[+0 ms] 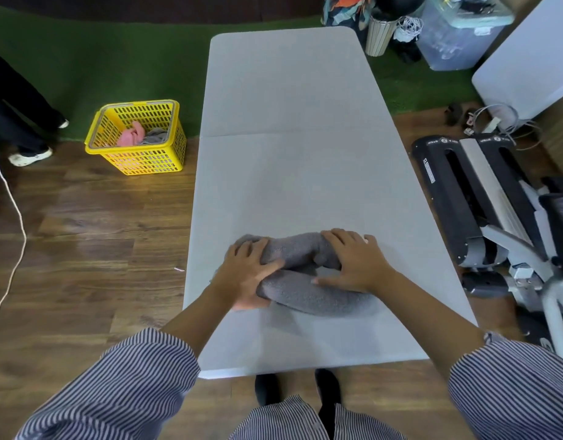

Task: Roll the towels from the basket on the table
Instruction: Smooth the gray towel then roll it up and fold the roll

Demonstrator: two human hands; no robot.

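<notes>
Grey towel [308, 281] is lying on the desk [289, 173] close to its near edge, partly rolled, and it is bending into a loop with a gap showing desk in the middle. My left hand [246, 274] is wrapping its grip around the left end of the roll, thumb over the top. My right hand [356, 265] is pressing down with fingers spread fairly flat over the right part, holding nothing closed.

What I am judging as the risk: the two ends are turning unevenly, so the roll could come out crooked or cone-shaped. The loose near fold could also slip out from under my right palm and unwind, since soft terry gives under pressure. The towel is sitting near the desk's edge, so a hard pull toward me could drag it off.

Left of the desk, the yellow basket [137, 138] is standing on the floor with a pink towel [131, 136] and another grey one inside.

Right of the desk, black exercise equipment [464, 192] is carrying white lettering that seems to read "STEP"; its small label is too small to read.
</notes>
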